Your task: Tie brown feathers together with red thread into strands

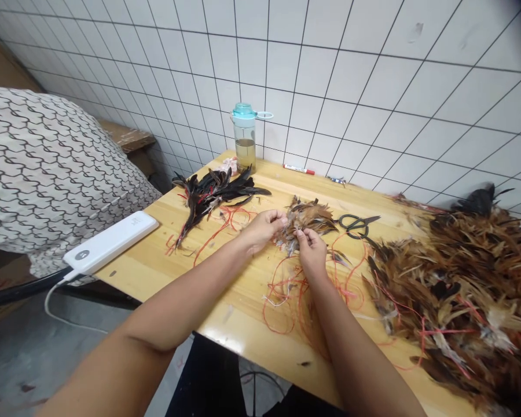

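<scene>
My left hand (263,227) and my right hand (311,249) meet over the middle of a wooden table (238,318). Both are closed on a small bunch of brown feathers (308,217) held between them. The left fingers curl round the bunch's left side; the right fingertips pinch its lower edge. Loose red threads (286,295) lie on the table under and in front of my hands. Black scissors (356,223) lie just right of the bunch.
A pile of dark feathers (212,194) lies at the back left, a large heap of brown feathers (464,289) at the right. A bottle with a teal lid (245,139) and a red marker (298,169) stand by the tiled wall. A white power bank (110,242) rests on the left edge.
</scene>
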Tool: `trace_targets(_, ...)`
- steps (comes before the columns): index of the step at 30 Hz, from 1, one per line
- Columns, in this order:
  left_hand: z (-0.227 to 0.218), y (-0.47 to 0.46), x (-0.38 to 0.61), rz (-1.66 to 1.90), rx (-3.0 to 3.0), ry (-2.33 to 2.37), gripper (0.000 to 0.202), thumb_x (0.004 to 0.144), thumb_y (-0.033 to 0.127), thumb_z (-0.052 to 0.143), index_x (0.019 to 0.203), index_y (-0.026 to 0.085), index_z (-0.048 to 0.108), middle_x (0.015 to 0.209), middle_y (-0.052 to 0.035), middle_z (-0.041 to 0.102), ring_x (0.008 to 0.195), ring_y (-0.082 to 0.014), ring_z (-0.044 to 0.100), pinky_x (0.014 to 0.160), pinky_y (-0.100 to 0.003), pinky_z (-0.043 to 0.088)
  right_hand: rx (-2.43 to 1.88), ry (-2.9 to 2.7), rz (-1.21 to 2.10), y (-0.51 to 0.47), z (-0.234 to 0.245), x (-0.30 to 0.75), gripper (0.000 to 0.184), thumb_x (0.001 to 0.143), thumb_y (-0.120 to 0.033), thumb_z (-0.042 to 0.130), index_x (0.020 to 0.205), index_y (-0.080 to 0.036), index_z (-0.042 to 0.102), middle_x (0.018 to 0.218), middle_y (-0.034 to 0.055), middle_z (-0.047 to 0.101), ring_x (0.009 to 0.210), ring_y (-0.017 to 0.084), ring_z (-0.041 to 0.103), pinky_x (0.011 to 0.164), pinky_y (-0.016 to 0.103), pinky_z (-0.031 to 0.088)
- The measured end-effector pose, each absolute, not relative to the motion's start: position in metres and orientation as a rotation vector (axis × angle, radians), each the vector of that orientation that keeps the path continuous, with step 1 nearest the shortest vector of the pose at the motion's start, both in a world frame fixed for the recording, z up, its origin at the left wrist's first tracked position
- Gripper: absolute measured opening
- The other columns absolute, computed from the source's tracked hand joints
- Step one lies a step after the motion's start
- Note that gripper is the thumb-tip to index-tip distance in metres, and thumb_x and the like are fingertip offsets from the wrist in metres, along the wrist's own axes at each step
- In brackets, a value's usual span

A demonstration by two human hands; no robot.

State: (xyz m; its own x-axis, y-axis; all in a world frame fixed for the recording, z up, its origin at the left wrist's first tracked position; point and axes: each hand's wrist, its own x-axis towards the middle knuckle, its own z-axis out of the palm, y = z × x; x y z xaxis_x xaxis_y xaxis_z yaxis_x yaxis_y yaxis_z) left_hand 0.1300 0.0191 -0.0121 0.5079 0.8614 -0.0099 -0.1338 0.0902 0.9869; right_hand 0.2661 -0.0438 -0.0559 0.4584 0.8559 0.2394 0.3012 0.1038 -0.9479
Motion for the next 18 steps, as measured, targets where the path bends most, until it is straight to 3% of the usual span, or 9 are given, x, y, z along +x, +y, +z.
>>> trace_targets(9, -0.020, 0.000, 0.149, 0.903, 1.172, 0.732, 0.029, 0.071, 0.036, 0.071, 0.071, 0.016, 0.051, 0.055, 0.0069, 0.041, 0.049, -0.0048, 0.034, 0.048, -0.019, 0.025, -1.415, -1.097, 0.525, -0.043, -0.055, 0.265, 0.030, 0.076, -0.048, 0.057, 0.070, -0.019, 0.058, 0.066, -0.0001, 0.053, 0.065, 0.014, 0.045, 0.061, 0.026, 0.038)
trace_targets(18, -0.020, 0.000, 0.147, 0.877, 1.173, 0.718, 0.032, 0.067, 0.038, 0.073, 0.074, 0.015, 0.052, 0.059, 0.0071, 0.044, 0.052, -0.0040, 0.036, 0.051, -0.019, 0.028, -1.413, -1.153, 0.520, -0.044, -0.054, 0.264, 0.029, 0.076, -0.045, 0.057, 0.062, -0.021, 0.050, 0.059, -0.0028, 0.043, 0.061, 0.013, 0.042, 0.057, 0.025, 0.035)
